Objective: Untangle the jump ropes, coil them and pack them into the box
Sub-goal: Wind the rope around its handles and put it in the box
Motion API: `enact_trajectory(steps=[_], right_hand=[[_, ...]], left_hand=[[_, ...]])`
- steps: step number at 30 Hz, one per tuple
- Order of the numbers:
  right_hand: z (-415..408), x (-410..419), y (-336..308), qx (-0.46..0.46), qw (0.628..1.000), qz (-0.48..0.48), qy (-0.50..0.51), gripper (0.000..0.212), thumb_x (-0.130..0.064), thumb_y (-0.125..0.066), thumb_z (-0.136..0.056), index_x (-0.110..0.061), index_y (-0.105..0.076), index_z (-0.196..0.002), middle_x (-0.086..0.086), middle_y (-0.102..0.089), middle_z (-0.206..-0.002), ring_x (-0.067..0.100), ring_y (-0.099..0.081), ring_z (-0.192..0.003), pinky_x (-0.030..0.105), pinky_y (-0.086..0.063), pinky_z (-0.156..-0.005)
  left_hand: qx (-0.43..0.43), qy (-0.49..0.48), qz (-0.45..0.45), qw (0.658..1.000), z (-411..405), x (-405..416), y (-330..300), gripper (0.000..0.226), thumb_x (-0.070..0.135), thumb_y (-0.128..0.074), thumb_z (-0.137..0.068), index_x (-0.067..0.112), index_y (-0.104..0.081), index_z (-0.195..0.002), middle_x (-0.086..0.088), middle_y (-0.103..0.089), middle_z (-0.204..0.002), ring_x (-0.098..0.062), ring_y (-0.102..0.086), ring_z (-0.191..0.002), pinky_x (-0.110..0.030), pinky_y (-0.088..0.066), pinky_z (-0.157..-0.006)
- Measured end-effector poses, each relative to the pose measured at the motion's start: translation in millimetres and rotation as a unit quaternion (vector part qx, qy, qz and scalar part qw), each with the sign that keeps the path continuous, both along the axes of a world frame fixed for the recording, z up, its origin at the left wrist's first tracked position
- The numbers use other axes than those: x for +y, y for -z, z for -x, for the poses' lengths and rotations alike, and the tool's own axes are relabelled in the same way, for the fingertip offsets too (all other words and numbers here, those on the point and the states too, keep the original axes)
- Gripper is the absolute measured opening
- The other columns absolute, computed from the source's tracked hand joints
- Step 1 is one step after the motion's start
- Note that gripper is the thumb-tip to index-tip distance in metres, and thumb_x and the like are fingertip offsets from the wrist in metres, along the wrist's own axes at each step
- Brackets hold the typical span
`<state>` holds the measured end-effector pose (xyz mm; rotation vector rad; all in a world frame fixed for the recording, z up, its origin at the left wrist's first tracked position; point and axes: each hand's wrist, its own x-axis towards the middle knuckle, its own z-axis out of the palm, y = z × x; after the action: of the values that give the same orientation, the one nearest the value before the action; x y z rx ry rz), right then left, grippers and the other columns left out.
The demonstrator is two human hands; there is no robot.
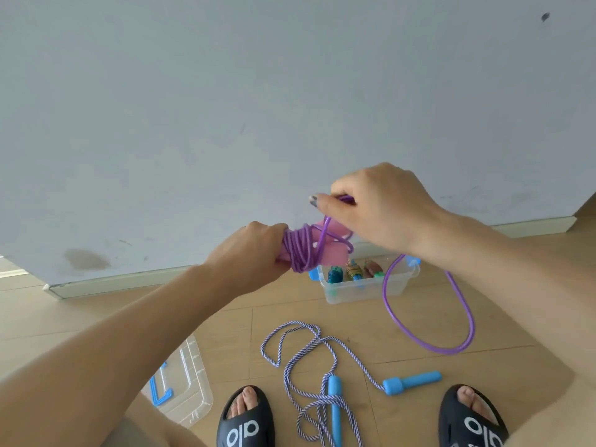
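Two hands mid-frame: left hand (pixel 254 250) grips pink handles (pixel 332 250) wound with purple rope (pixel 429 317); right hand (pixel 377 208) pinches its strand above the box (pixel 364 288).

A single head-worn camera looks forward and steeply down from standing height; the left hand (pixel 254 250) and right hand (pixel 380 208) sit close to the lens at mid-frame, forearms running in from the lower corners; the wooden floor (pixel 322 321) lies farther below, the grey wall (pixel 290 91) fills the upper half (wide-angle lens, so edges bend); the sandalled feet (pixel 246 417) mark the bottom edge.
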<state>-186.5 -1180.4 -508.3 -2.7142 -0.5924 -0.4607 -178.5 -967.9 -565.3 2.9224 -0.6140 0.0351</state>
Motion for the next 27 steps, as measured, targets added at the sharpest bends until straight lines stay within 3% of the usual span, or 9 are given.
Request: enact_trajectory(steps=[6,10,13,15,17,19,22,24,27], right_hand=[[-25.1,-0.7,5.8,-0.018,0.999,0.016,-0.026,0.06,-0.057,-0.048,-0.095,-0.01,-0.037,-0.059,0.005,-0.034,-0.049,0.022,-0.034,-0.053,0.032,-0.026,-0.053],[-38.3,-3.2,20.0,0.077,0.995,-0.034,-0.044,0.061,-0.056,-0.05,-0.095,-0.012,-0.031,-0.056,0.001,-0.028,-0.047,0.017,-0.027,-0.049,0.032,-0.024,-0.053],[-46.2,-4.8,36.2,0.225,0.951,-0.21,-0.039,0.058,-0.049,-0.059,-0.094,-0.02,-0.029,-0.054,-0.008,-0.023,-0.047,0.012,-0.023,-0.047,0.03,-0.024,-0.052],[-47.2,-6.6,54.0,0.306,0.899,-0.314,-0.02,0.038,-0.037,-0.072,-0.083,-0.02,-0.045,-0.063,-0.011,-0.039,-0.051,0.007,-0.036,-0.046,0.025,-0.035,-0.056],[-41.0,-6.7,67.9,0.341,0.875,-0.343,-0.029,0.014,-0.021,-0.058,-0.075,-0.017,-0.046,-0.068,-0.008,-0.045,-0.057,0.007,-0.039,-0.05,0.028,-0.037,-0.058],[-28.6,-2.0,74.1,0.371,0.876,-0.309,0.016,0.029,-0.021,-0.043,-0.088,-0.016,-0.034,-0.061,-0.009,-0.038,-0.046,0.008,-0.03,-0.042,0.026,-0.025,-0.053],[-9.7,7.7,71.9,0.381,0.885,-0.262,0.048,0.051,-0.032,-0.025,-0.104,-0.017,-0.034,-0.056,-0.012,-0.037,-0.035,0.008,-0.03,-0.037,0.025,-0.027,-0.05],[4.4,13.1,65.0,0.352,0.908,-0.221,0.043,0.052,-0.036,-0.024,-0.106,-0.02,-0.035,-0.057,-0.009,-0.041,-0.043,0.015,-0.036,-0.048,0.031,-0.032,-0.055],[19.8,11.8,61.3,0.292,0.955,-0.035,0.033,0.043,-0.032,-0.026,-0.106,-0.019,-0.039,-0.068,0.002,-0.046,-0.065,0.027,-0.046,-0.067,0.035,-0.038,-0.06]], left_hand=[[-0.054,0.108,-0.01,0.993,6.1,-11.1,-3.2,0.02,0.031,-0.062,-0.088,0.013,-0.056,-0.092,0.004,-0.05,-0.067,-0.027,-0.055,-0.067,-0.033,-0.039,-0.055],[-0.102,0.167,0.043,0.98,10.8,-11.4,-0.4,0.023,0.032,-0.059,-0.082,0.009,-0.059,-0.085,0.001,-0.053,-0.06,-0.029,-0.052,-0.055,-0.034,-0.039,-0.047],[-0.104,0.166,0.125,0.973,15.5,-14.0,-3.7,0.024,0.036,-0.054,-0.076,0.012,-0.054,-0.075,0.008,-0.045,-0.051,-0.014,-0.039,-0.045,-0.029,-0.036,-0.042],[-0.106,0.126,0.191,0.968,17.0,-18.7,-6.8,0.021,0.03,-0.062,-0.075,0.015,-0.049,-0.07,0.011,-0.037,-0.048,-0.012,-0.036,-0.047,-0.02,-0.026,-0.044],[-0.108,0.065,0.246,0.961,14.7,-21.9,-9.5,0.029,0.024,-0.072,-0.076,0.014,-0.047,-0.066,0.009,-0.033,-0.047,-0.014,-0.032,-0.051,-0.018,-0.025,-0.045],[-0.099,0.007,0.262,0.96,6.8,-19.8,-11.1,0.039,0.021,-0.076,-0.078,0.017,-0.04,-0.062,0.007,-0.03,-0.047,-0.017,-0.026,-0.052,-0.018,-0.026,-0.046],[-0.064,-0.055,0.246,0.966,-6.0,-9.1,-7.3,0.041,0.019,-0.074,-0.081,0.017,-0.038,-0.06,0.006,-0.031,-0.049,-0.017,-0.023,-0.052,-0.022,-0.023,-0.047],[-0.03,-0.091,0.245,0.965,-12.1,-4.6,-2.0,0.04,0.018,-0.071,-0.081,0.016,-0.036,-0.06,0.003,-0.034,-0.051,-0.017,-0.025,-0.052,-0.026,-0.025,-0.048],[0.007,-0.124,0.199,0.972,-16.7,-5.6,4.9,0.037,0.018,-0.067,-0.082,0.014,-0.037,-0.061,-0.001,-0.039,-0.055,-0.019,-0.029,-0.052,-0.028,-0.028,-0.047]])
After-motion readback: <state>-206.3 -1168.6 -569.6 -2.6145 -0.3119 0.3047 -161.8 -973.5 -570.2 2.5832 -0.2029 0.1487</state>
